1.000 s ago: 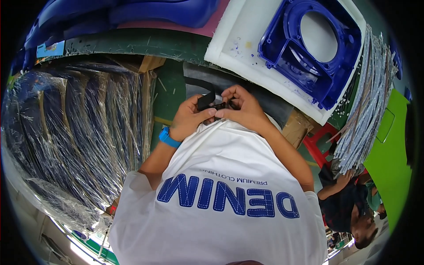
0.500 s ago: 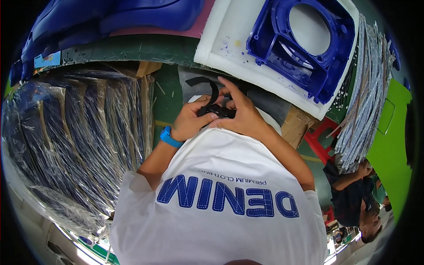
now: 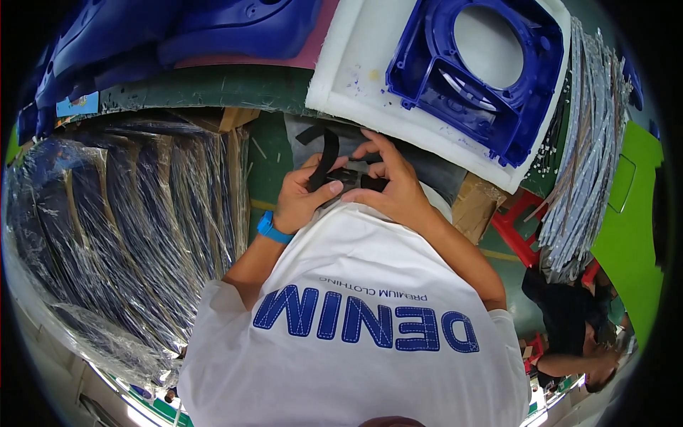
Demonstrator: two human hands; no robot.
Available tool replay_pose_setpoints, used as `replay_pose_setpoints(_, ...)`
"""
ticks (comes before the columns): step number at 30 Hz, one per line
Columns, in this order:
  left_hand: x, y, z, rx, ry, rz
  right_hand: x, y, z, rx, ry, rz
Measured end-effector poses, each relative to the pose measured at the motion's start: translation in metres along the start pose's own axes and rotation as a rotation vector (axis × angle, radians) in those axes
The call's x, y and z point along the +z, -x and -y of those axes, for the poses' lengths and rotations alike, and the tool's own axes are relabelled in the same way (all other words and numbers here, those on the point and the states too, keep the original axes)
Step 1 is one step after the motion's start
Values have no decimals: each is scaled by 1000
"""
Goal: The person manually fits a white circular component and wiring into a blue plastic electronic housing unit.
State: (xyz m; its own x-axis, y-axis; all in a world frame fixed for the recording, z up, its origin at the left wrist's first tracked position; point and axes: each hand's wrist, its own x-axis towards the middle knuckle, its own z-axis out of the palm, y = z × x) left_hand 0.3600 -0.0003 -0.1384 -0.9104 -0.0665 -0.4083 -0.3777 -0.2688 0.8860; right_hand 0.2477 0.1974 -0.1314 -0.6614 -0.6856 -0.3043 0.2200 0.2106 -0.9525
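At my waist, against the white shirt (image 3: 370,306), both hands grip a black webbing strap (image 3: 329,153) with a dark buckle (image 3: 346,176). My left hand (image 3: 299,199), with a blue watch (image 3: 273,228) on its wrist, is closed on the strap and the buckle's left side. The strap's loose end curls up and over past the fingers. My right hand (image 3: 398,186) pinches the buckle's other side and the strap there, its index finger raised and bent. Fingers hide part of the buckle, so I cannot tell whether it is fastened.
Plastic-wrapped stacks (image 3: 128,206) stand at my left. Ahead, a white foam tray (image 3: 341,92) bears a blue plastic housing (image 3: 441,92). Larger blue mouldings (image 3: 235,32) lie at the far left. Long grey strips (image 3: 580,156), a red stool (image 3: 514,228) and another person (image 3: 569,306) are at right.
My fingers have shifted on the buckle, and more of it shows between my hands. The strap's loose end has swung slightly. At right, the other person's arm has moved lower in the picture.
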Motion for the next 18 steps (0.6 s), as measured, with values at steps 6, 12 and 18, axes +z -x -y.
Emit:
replay_pose_setpoints(6,2,-4,3,-7,-23,5,0,-5,1,-62,101,69)
replay_pose_setpoints(12,7,-12,-9,70,-180,86,-2,-12,1,-170,127,50)
replay_pose_setpoints(18,24,-5,-34,-92,-601,14,9,-17,-7,-2,123,-1)
